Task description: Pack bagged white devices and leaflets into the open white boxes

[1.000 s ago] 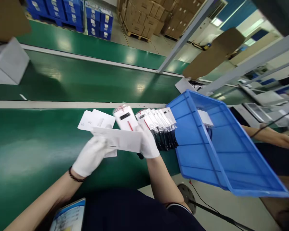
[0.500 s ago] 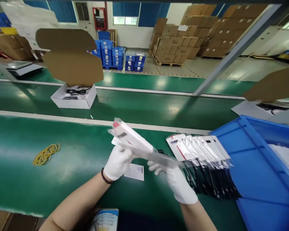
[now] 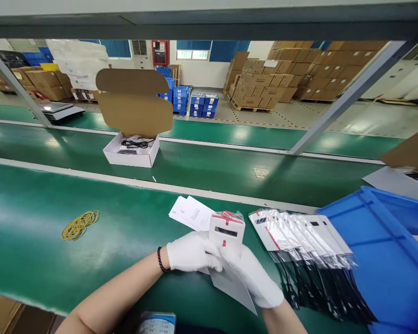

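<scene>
Both my hands wear white gloves and meet over the green bench near its front edge. My left hand and my right hand are closed together on a clear bagged packet with a white and red card, held upright, with a white paper sheet under it. Right of them lies a fanned row of several similar bagged packets with black cables. Just behind my hands a few white leaflets lie on the bench.
A blue plastic crate stands at the right. An open white carton with a brown raised lid rides on the far green belt. Yellow rubber bands lie at the left. Stacked cartons and blue boxes fill the background.
The view swung left and up. The packet, held slanted half a second ago, now stands upright between both hands, which have come closer together, with the paper behind it.
</scene>
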Demonstrator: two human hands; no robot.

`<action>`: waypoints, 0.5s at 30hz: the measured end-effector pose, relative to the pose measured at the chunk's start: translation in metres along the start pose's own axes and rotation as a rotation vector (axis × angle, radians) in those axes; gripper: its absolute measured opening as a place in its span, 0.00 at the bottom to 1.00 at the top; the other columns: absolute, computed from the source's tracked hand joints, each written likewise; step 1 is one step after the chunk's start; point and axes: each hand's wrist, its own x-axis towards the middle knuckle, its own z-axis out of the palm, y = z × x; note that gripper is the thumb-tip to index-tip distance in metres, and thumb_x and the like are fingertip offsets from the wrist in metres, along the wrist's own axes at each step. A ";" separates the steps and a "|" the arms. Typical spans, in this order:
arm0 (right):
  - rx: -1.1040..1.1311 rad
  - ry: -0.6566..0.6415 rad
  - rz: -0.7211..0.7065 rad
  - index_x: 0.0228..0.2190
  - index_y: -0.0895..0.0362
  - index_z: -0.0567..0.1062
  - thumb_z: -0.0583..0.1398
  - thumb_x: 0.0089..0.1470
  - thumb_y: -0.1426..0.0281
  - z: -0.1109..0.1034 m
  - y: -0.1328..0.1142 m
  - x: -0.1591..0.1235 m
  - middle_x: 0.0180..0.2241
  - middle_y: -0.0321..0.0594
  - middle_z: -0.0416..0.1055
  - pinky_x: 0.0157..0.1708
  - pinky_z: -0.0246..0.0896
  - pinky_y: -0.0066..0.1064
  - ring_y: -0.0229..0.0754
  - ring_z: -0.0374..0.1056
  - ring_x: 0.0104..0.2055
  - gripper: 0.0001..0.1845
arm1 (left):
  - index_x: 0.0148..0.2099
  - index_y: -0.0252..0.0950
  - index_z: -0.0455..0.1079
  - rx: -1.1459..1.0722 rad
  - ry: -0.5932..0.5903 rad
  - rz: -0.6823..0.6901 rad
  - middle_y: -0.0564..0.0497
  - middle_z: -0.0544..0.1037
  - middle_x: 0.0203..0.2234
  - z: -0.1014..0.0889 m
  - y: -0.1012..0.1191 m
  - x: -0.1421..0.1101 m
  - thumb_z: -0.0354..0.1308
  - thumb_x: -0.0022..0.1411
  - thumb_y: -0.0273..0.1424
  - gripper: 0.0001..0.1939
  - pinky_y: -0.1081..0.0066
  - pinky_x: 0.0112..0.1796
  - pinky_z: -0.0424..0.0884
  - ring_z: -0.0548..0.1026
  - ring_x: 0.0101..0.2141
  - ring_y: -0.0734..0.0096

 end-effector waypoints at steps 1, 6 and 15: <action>0.026 0.025 0.007 0.44 0.52 0.78 0.65 0.52 0.52 -0.008 0.001 0.004 0.49 0.48 0.75 0.51 0.66 0.47 0.55 0.71 0.49 0.23 | 0.30 0.39 0.80 0.011 0.042 0.000 0.48 0.81 0.39 -0.005 0.005 0.000 0.63 0.57 0.37 0.09 0.63 0.50 0.69 0.75 0.45 0.57; 0.283 0.347 -0.091 0.40 0.51 0.77 0.62 0.52 0.46 -0.055 0.002 0.016 0.28 0.44 0.75 0.19 0.61 0.34 0.47 0.69 0.26 0.24 | 0.39 0.37 0.78 -0.238 0.651 -0.079 0.46 0.79 0.38 -0.071 0.007 -0.023 0.63 0.60 0.40 0.11 0.67 0.39 0.73 0.76 0.38 0.64; 0.340 0.430 0.087 0.31 0.55 0.76 0.64 0.50 0.45 -0.064 0.042 0.016 0.21 0.41 0.71 0.15 0.56 0.30 0.43 0.65 0.20 0.25 | 0.48 0.30 0.71 -0.439 0.990 -0.173 0.42 0.76 0.39 -0.201 -0.034 -0.026 0.63 0.61 0.30 0.14 0.80 0.21 0.65 0.72 0.29 0.76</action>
